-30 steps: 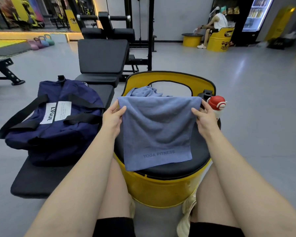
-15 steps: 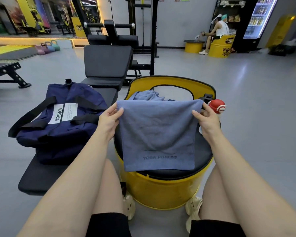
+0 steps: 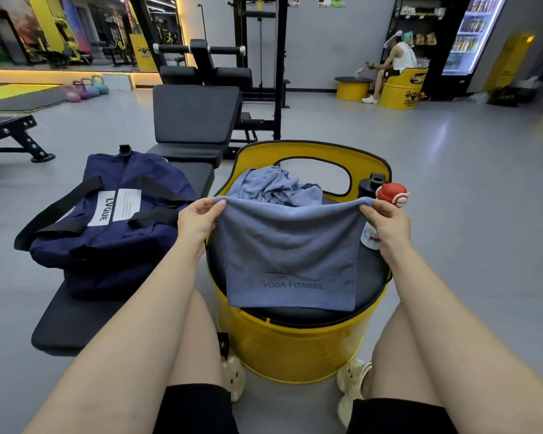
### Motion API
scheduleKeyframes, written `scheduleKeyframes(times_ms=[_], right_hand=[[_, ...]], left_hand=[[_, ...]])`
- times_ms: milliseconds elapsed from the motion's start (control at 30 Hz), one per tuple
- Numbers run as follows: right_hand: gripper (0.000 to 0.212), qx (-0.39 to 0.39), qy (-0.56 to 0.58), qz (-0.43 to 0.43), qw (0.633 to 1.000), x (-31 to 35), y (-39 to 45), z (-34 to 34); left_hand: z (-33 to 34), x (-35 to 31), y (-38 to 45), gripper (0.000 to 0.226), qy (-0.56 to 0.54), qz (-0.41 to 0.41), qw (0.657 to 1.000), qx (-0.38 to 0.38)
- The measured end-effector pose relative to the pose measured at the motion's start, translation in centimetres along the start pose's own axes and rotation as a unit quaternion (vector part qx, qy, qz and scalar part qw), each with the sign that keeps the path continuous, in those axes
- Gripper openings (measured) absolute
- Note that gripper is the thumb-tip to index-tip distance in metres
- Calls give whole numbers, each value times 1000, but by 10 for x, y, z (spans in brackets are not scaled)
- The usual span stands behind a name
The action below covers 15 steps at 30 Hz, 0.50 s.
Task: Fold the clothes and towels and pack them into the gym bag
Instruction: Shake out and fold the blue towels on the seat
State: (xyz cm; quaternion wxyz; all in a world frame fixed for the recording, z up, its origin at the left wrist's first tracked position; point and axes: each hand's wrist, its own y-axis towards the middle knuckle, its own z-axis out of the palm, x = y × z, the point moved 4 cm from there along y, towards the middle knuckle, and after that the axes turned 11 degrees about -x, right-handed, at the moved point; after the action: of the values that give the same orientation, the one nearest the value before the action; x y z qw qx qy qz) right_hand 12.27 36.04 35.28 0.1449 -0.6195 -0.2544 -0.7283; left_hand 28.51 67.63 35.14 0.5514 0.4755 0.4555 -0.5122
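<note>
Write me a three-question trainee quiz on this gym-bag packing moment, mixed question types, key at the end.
1. True or false: the left hand and right hand each pinch a top corner of the blue towel.
2. Multiple choice: the navy gym bag sits on A) the floor, B) the black bench, C) the yellow barrel seat.
3. Fill in: the words printed on the towel are ____.

Key: 1 true; 2 B; 3 YOGA FITNESS.
</note>
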Motion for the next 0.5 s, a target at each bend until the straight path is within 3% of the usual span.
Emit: scheduleKeyframes(times_ms=[67, 133, 233, 367, 500], right_hand=[[21, 13, 39, 15, 999, 7, -2, -4], [37, 31, 91, 38, 995, 14, -6, -6], [55, 56, 123, 66, 989, 19, -9, -7], [52, 63, 150, 92, 982, 24, -13, -10], [35, 56, 133, 107, 984, 22, -12, -13]], left_hand=[[0, -6, -3, 18, 5, 33, 999, 12], [1, -13, -7, 13, -10, 49, 998, 28], [4, -20, -14, 11, -79, 23, 994, 71], [3, -23, -19, 15, -105, -18, 988, 111], [6, -21, -23, 40, -63, -28, 986, 151]])
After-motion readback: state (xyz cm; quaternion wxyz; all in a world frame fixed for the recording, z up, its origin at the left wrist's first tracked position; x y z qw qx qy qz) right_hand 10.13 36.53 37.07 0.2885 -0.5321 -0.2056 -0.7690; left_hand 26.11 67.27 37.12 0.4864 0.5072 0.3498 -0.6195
